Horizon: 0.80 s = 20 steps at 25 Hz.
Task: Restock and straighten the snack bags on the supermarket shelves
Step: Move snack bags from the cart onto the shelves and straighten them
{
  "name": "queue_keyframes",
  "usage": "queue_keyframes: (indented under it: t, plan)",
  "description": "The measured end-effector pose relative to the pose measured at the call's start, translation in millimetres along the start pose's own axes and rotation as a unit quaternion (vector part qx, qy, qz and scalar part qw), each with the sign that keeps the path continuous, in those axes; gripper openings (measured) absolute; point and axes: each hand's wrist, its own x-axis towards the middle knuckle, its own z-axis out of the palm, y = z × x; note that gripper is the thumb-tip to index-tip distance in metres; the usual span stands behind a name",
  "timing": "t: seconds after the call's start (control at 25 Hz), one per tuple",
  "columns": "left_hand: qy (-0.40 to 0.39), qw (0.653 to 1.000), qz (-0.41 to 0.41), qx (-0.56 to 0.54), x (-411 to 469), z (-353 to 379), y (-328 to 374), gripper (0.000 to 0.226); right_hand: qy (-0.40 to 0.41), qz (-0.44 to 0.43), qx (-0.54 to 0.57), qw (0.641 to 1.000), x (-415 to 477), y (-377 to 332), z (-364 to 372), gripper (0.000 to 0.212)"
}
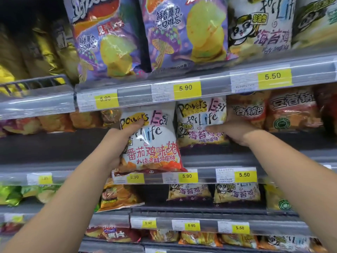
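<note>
Both grips on bags at the middle shelf (54, 145)

Left grip (122, 143) has the tomato bag (155, 143): thumb hooked over its upper front, fingers wrapped round the left edge. That bag tilts out at the shelf's front, its bottom edge hanging over the price rail (206, 177) and covering part of a yellow tag. Right grip (235, 131) clamps the seaweed bag (197, 121), thumb flat across the front, fingers tucked behind its right edge. That one stands upright further back on the same shelf, top just under the upper rail (135, 96). The two bags touch side by side, tomato left and forward. Red bags (291, 111) sit just beside the right grip.
</note>
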Motion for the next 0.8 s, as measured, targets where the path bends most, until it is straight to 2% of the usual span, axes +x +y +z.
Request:
queue_keyframes:
  t: [0.12,0.24,0.36,0.52,0.64,0.8]
  plan:
    - [0.02,0.999,0.031,-0.006,14.9,1.5,2.5,0.051,0.0,-0.001,0.003,1.0,0.8,2.1,2.9,0.092]
    - [0.031,0.995,0.095,0.024,31.3,1.6,0.0,0.082,0.023,-0.011,0.015,1.0,-2.9,4.6,7.0,0.071]
    - [0.057,0.99,0.12,0.054,44.3,2.3,1.2,0.085,0.034,-0.009,0.048,0.998,0.6,11.6,10.8,0.087]
    - [0.059,0.985,0.144,0.071,69.2,-0.7,-5.0,0.099,0.044,-0.021,0.055,0.997,2.5,12.9,17.7,0.06]
    - [0.041,0.982,0.172,0.064,82.1,1.4,-12.0,0.094,0.042,-0.025,0.066,0.997,1.9,11.2,19.4,0.055]
    - [0.022,0.977,0.19,0.099,92.7,-2.0,-23.1,0.084,0.05,-0.001,0.045,0.998,2.0,9.8,21.1,0.069]
